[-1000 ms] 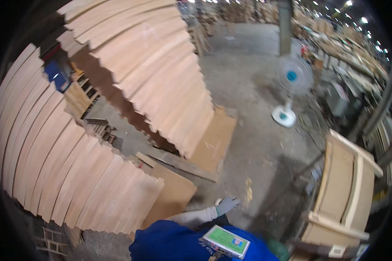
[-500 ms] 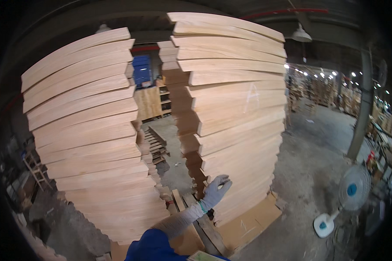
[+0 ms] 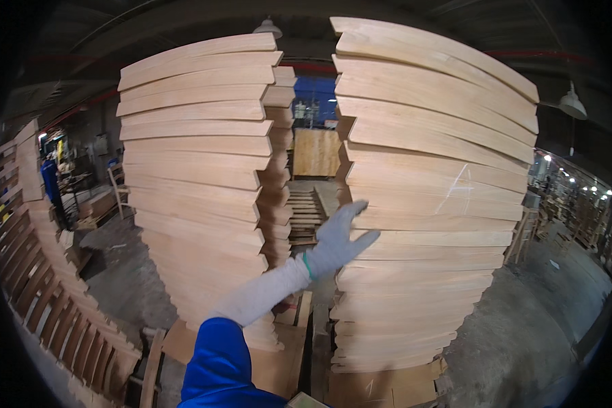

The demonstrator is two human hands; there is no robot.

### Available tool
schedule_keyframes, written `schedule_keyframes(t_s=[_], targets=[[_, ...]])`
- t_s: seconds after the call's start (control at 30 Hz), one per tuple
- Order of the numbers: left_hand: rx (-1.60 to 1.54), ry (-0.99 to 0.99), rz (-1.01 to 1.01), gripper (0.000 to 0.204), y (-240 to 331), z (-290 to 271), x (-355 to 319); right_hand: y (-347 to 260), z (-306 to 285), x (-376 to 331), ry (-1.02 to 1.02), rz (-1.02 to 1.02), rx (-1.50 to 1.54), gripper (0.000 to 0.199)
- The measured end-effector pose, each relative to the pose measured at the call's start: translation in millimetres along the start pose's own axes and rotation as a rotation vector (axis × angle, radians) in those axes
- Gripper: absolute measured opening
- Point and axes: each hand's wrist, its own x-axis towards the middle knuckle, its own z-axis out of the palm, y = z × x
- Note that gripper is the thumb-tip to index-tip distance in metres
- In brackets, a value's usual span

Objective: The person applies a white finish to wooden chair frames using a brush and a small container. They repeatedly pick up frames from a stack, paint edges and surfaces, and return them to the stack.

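My left hand (image 3: 333, 241), in a pale grey glove with a green-edged cuff, reaches up and rightward from a blue sleeve (image 3: 217, 360). Its thumb and fingers are spread, and nothing shows in its grasp. It is in front of the left edge of the tall right stack of pale wooden boards (image 3: 428, 183); whether it touches them I cannot tell. Chalk marks are on that stack's face. A second tall stack of boards (image 3: 197, 163) rises to the left, its ends uneven. My right hand is not in view.
Brown sheet board (image 3: 401, 387) lies under the right stack. Between the stacks are a narrow gap, a slatted pallet (image 3: 306, 214) and a wooden panel (image 3: 316, 153). Slatted wood pieces (image 3: 54, 306) stand at far left. Concrete floor (image 3: 530, 319) extends on the right.
My left hand has risen along the right stack and its fingers have spread wider. The view has turned left, bringing the slatted wood in and taking the fan out.
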Motion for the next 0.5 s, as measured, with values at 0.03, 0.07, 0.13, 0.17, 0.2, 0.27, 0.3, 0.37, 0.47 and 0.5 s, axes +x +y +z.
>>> schedule_keyframes(t_s=[0.03,0.07,0.13,0.17,0.2,0.27,0.3,0.37,0.47,0.5], targets=[[0.063,0.016,0.011,0.063,6,-3,8,7,-6,24,0.019,-0.086,-0.038,0.055],[0.107,0.027,0.027,0.064,14,-3,17,10,-15,51,0.054,-0.170,-0.081,0.050],[0.165,0.019,0.048,0.067,26,-5,39,-5,-30,94,0.128,-0.325,-0.168,0.039],[0.165,-0.007,0.043,0.068,23,-5,48,-21,-39,99,0.169,-0.386,-0.227,0.035],[0.259,0.026,0.055,0.070,21,-10,57,-75,-34,103,0.015,-0.141,-0.006,0.044],[0.364,0.094,0.170,0.075,8,-40,74,-159,-22,121,-0.163,-0.139,-0.047,0.025],[0.478,0.199,0.325,0.073,12,-38,88,-188,-16,121,-0.140,-0.187,0.038,0.021],[0.454,0.166,0.297,0.064,14,-49,105,-225,-8,132,-0.038,-0.419,-0.083,0.020],[0.574,0.184,0.090,0.074,35,-48,140,-278,-30,129,-0.103,-0.507,-0.081,0.015],[0.599,0.173,0.130,0.076,41,-61,142,-296,-23,126,-0.151,-0.470,-0.013,0.019]])
